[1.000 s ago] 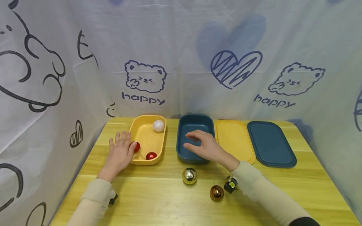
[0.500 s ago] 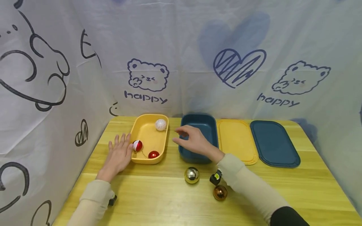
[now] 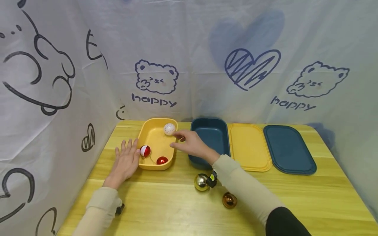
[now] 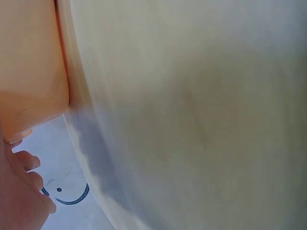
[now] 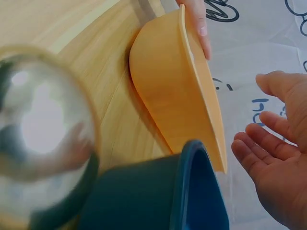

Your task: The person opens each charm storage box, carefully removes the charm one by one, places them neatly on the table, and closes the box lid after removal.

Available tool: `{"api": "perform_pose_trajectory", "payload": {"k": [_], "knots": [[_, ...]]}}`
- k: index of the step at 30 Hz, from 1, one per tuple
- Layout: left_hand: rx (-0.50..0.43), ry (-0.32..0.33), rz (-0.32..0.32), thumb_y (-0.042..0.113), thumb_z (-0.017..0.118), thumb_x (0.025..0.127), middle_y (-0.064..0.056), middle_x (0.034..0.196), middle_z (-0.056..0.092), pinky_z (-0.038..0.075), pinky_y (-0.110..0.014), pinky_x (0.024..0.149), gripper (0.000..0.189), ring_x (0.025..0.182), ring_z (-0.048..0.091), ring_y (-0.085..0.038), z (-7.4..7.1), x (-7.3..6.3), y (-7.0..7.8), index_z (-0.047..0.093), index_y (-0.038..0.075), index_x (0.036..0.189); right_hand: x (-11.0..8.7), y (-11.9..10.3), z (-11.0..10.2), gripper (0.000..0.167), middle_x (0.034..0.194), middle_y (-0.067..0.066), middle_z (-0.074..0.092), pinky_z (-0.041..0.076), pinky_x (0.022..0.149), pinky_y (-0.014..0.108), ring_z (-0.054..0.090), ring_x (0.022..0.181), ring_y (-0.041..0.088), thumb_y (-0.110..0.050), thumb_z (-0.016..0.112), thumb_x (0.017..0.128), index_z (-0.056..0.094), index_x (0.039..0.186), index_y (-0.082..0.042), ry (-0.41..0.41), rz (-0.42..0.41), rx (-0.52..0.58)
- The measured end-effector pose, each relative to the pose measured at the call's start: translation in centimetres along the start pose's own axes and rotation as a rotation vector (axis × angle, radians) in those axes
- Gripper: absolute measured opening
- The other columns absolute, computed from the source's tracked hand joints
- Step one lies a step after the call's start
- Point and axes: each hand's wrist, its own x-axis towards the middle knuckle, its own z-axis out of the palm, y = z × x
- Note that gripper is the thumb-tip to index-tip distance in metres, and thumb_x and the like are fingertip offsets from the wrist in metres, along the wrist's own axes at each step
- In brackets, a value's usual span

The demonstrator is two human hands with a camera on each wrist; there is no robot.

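Yellow wood-grain counter (image 3: 165,209) spans the lower frame, edges slanting inward. At lower centre-right sit one shiny copper ball (image 3: 229,200) and one shiny gold ball (image 3: 200,182). Further off, the left hand (image 3: 125,164), straight-fingered, rests against a rounded yellow plastic box (image 3: 157,144) at centre-left; inside lie three: a red ball (image 3: 162,160), a red-and-white ball (image 3: 145,151), a speckled white ball (image 3: 169,129). The right hand (image 3: 192,143), parted fingers gripping nothing, hovers over its right rim. Past a narrow gap come one dark-blue plastic box (image 3: 219,139), one flat yellow lid (image 3: 250,147), one flat blue lid (image 3: 289,149).
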Motion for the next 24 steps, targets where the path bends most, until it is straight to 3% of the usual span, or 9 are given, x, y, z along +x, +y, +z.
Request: {"api": "perform_pose_trajectory", "payload": {"k": [7,14,24], "knots": [[-0.032,0.025,-0.019,0.034,0.022,0.116,-0.033,0.171,0.018,-0.002,-0.079,0.123,0.059,0.159,0.003,-0.059,0.3,-0.1,-0.2,0.02,0.009,0.169,2.0,-0.1,1.6,0.051,0.135,0.017,0.07,0.056,0.106,0.043,0.067,0.121,0.036,-0.024,0.081,0.093,0.067,0.137,-0.004,-0.063,0.014,0.014],[-0.058,0.025,-0.044,0.04,0.02,0.116,-0.03,0.172,0.016,-0.002,-0.08,0.122,0.058,0.159,-0.001,-0.058,0.1,-0.2,-0.3,0.021,0.019,0.17,3.3,-0.6,3.2,0.053,0.136,0.02,0.069,0.056,0.107,0.044,0.067,0.122,0.036,-0.026,0.081,0.093,0.066,0.136,0.001,-0.099,0.016,0.026],[0.057,0.044,-0.052,0.036,0.025,0.116,-0.031,0.172,0.016,-0.007,-0.079,0.122,0.058,0.16,-0.004,-0.056,-0.4,0.0,-0.6,0.025,0.012,0.169,4.9,-1.4,5.3,0.054,0.135,0.016,0.071,0.055,0.107,0.04,0.066,0.121,0.029,-0.027,0.08,0.094,0.065,0.139,-0.001,-0.162,0.054,-0.05]]}}
